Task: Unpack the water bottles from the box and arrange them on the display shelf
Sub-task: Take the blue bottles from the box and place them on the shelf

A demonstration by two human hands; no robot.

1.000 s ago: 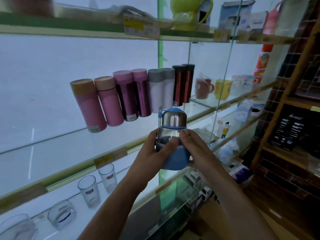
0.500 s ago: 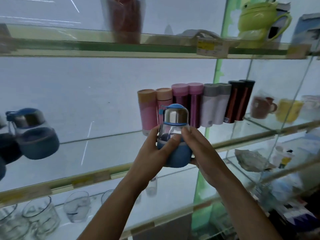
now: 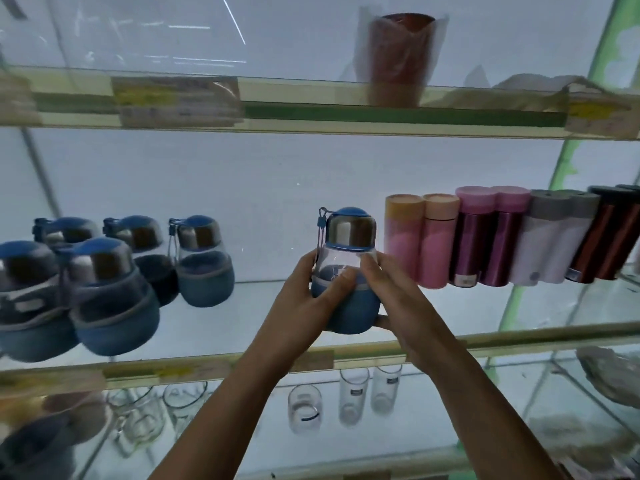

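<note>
I hold a small water bottle (image 3: 346, 271) with a blue sleeve, clear body and steel cap in both hands, just above the front of the middle glass shelf (image 3: 263, 320). My left hand (image 3: 304, 306) grips its left side, thumb across the sleeve. My right hand (image 3: 398, 299) grips its right side and supports it from below. Several matching blue bottles (image 3: 114, 292) stand in a group at the left of the same shelf. The box is out of view.
Pink, purple, white and copper flasks (image 3: 502, 237) line the shelf right of the held bottle. A wrapped red cup (image 3: 398, 60) stands on the upper shelf (image 3: 381, 116). Glass tumblers (image 3: 349, 400) and mugs (image 3: 145, 417) sit on the lower shelf.
My view has swung left, so the flasks slid right and the group of blue bottles came into sight. Both hands keep the same hold on the bottle.
</note>
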